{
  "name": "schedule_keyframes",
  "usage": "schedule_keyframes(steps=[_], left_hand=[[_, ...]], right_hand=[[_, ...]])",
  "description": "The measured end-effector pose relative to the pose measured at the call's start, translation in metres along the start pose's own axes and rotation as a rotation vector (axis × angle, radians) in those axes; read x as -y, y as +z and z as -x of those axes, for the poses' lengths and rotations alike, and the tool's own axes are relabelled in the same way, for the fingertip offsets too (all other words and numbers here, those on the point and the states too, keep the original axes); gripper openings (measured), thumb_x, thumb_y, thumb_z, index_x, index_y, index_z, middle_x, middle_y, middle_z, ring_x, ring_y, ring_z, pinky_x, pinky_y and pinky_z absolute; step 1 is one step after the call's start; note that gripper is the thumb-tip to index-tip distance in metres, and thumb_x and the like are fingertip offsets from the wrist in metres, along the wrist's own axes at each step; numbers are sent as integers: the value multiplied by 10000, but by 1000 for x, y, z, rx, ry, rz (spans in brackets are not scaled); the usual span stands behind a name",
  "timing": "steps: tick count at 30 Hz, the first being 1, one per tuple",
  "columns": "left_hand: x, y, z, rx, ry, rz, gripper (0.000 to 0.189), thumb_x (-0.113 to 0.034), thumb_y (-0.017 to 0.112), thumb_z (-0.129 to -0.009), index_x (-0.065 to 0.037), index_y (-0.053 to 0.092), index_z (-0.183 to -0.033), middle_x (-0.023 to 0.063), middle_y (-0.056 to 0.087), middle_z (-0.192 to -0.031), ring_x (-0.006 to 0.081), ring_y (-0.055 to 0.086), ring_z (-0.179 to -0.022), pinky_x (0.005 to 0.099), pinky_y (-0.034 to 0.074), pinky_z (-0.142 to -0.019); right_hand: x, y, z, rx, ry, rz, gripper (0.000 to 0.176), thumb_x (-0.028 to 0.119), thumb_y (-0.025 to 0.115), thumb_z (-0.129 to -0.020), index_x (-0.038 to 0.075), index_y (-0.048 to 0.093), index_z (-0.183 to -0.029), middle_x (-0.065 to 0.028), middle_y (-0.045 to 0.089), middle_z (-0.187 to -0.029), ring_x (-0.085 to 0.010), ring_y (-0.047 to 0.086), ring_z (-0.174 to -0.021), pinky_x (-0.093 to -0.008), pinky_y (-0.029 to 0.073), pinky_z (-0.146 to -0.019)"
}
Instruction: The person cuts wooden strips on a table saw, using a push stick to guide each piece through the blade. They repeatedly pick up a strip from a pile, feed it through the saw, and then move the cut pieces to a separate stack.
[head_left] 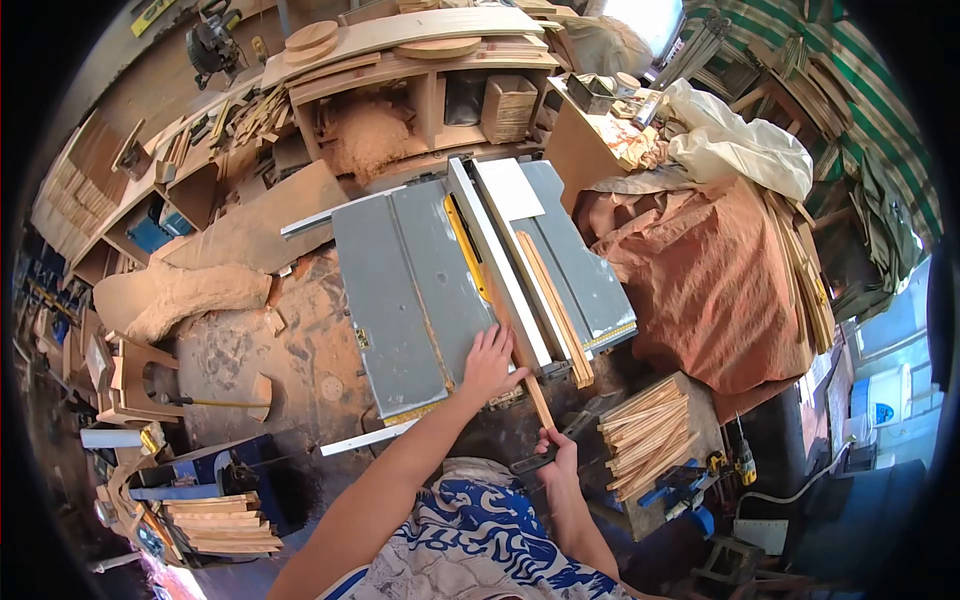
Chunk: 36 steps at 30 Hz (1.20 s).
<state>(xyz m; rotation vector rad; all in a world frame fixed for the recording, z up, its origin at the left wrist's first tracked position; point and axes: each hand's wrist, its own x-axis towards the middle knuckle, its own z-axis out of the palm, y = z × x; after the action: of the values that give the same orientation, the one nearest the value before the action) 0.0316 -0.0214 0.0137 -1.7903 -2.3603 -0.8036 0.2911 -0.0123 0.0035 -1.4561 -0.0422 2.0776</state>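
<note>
A grey table saw [385, 260] stands in front of me, with a yellow insert [465, 250] around its blade slot and a long white rip fence [505, 270] to the right of it. A narrow wooden strip [540, 402] lies along the fence and reaches past the saw's near edge. My left hand [488, 362] rests on the saw top with fingers stretched out, its thumb by the strip. My right hand [562, 458] is closed around the strip's near end. Beside it is a black piece [533, 463] that I cannot make out. The blade is hard to see.
More strips [555, 310] lie right of the fence, near a white board [508, 188]. A pile of cut strips [648, 435] sits at right, another stack [222, 523] at lower left. A brown cloth [715, 280] covers something at right. Sawdust [365, 135] heaps under the back bench.
</note>
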Motion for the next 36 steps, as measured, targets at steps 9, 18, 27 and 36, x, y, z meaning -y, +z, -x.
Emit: schedule_keyframes(steps=[9,18,27,36], left_hand=[[35,3,-32,99,1,-145,997,-713,623,-890,94,526,-1467,211,496,-1562,347,407,-1454,514,286,-1220],[45,3,-45,154,-3,-238,1022,-765,527,-932,80,492,-1506,185,445,-1616,319,371,-1489,510,257,-1242],[48,-7,-51,319,-23,-287,1051,-785,537,-912,56,470,-1538,170,449,-1626,310,334,-1539,512,195,-1287],[49,2,-47,313,-50,-273,1083,-778,604,-868,59,478,-1543,158,461,-1629,308,312,-1565,520,161,-1297]], right_hand=[[-7,48,-19,22,180,-260,79,139,597,-1027,61,587,-1023,-62,577,-812,-176,519,-636,-292,466,-526],[-12,28,-24,6,73,-254,156,248,611,-1068,94,593,-1080,-68,601,-837,-178,558,-683,-333,511,-608],[28,-164,148,-21,-919,1547,559,109,570,-1012,112,492,-1566,-138,712,-927,-343,692,-739,-447,542,-647],[47,-66,184,127,-972,2208,679,87,578,-982,254,426,-1622,-163,628,-803,-408,651,-683,-530,527,-633]])
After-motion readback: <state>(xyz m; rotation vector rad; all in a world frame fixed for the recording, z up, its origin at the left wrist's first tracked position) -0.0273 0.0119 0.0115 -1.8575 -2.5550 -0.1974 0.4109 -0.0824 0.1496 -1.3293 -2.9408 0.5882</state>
